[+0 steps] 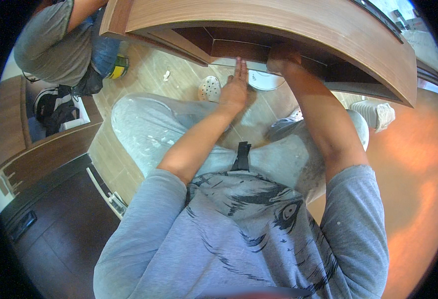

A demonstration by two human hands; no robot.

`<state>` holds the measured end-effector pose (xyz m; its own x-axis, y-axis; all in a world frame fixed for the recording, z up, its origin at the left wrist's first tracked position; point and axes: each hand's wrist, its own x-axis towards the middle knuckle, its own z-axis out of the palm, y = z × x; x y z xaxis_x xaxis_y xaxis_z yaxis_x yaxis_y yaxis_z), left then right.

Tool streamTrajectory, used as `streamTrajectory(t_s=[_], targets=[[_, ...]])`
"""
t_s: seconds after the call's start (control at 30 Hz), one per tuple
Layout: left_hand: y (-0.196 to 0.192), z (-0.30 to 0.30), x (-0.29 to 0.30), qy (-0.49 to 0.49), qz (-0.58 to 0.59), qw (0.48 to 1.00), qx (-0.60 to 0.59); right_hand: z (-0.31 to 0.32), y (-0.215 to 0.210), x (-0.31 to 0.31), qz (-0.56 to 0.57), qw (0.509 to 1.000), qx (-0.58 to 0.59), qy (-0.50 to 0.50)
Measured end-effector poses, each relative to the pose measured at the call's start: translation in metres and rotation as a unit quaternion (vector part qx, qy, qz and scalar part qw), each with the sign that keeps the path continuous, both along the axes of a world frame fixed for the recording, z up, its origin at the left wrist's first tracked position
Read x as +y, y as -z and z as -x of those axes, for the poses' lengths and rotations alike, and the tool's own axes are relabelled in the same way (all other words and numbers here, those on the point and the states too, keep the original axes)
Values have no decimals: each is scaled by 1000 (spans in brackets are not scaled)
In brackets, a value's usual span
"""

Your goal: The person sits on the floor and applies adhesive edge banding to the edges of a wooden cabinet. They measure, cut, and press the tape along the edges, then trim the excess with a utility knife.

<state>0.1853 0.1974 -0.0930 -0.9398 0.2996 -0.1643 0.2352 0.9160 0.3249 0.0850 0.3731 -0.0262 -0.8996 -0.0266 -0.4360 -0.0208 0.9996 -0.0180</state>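
Note:
In front of me is a brown wood-grain cabinet (278,22) with an open, dark compartment in its near side. My left hand (235,89) has its fingers stretched out, the tips at the pale lower edge (224,63) of that compartment. I see nothing held in it. My right hand (282,59) reaches into the shadowed opening, right of the left one. Its fingers are mostly hidden there, so what they grip, if anything, does not show. Below the hands a white round object (265,79) lies on the floor, partly covered by the cabinet.
At upper left another person (59,50) in a grey shirt sits close to the cabinet. Near them are a yellow-green can (119,68) and a wooden unit (12,119) holding dark cloth items. A dark door panel (69,214) lies lower left. White ribbed object (372,113) at right.

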Motion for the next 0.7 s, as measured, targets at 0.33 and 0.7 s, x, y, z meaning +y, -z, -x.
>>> streamTrajectory(t_s=[0.33, 0.7], targets=[[-2, -9, 35, 41, 39, 998, -32, -9, -18, 9, 47, 998, 0, -44], [-25, -12, 40, 19, 71, 994, -82, -40, -13, 87, 299, 951, -66, -39]])
